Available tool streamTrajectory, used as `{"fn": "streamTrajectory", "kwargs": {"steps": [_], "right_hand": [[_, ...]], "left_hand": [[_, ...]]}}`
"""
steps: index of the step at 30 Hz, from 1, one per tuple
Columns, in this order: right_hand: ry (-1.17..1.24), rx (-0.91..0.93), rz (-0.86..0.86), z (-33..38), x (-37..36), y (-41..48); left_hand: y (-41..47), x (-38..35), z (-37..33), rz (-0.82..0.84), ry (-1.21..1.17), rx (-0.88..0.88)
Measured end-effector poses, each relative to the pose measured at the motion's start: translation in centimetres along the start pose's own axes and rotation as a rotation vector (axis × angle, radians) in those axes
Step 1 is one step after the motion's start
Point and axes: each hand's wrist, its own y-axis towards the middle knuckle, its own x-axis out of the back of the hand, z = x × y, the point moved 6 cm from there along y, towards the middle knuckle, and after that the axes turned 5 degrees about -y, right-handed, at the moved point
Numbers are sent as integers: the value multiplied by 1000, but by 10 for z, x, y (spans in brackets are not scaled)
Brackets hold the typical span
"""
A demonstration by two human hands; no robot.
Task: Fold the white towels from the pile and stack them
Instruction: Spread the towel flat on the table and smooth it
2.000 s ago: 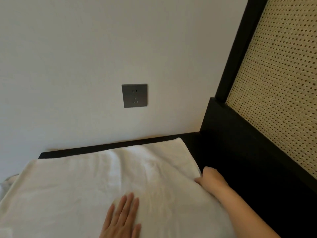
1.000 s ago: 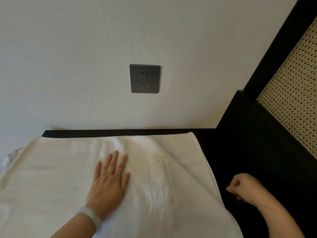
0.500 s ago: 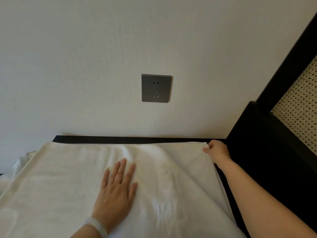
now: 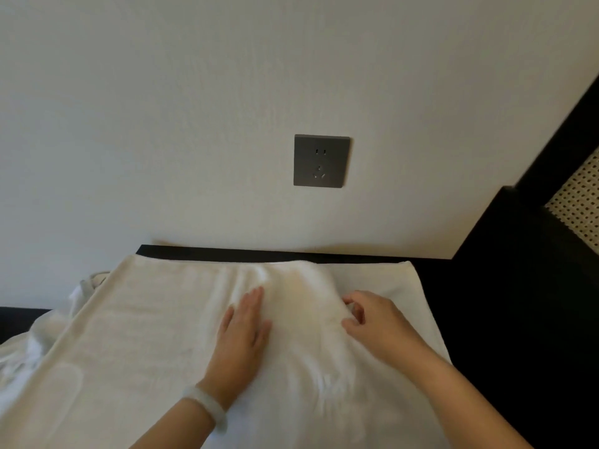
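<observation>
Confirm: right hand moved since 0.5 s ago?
Yes. The right hand left the far right corner of the white towel, coming inward toward the left hand.

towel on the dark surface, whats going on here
A person is working on a white towel spread flat on a dark surface by the wall. The left hand presses flat on it; the right hand, fingers curled, pinches a wrinkle beside it. More white cloth lies crumpled at the left. No folded stack shows.
</observation>
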Motion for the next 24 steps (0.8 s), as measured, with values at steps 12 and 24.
{"fn": "streamTrajectory", "kwargs": {"steps": [12, 24], "right_hand": [[160, 142, -26, 16, -25, -65], [625, -283, 357, -37, -32, -22]], "left_hand": [[-28, 9, -45, 142, 141, -170], [-23, -6, -60, 187, -283, -149]]}}
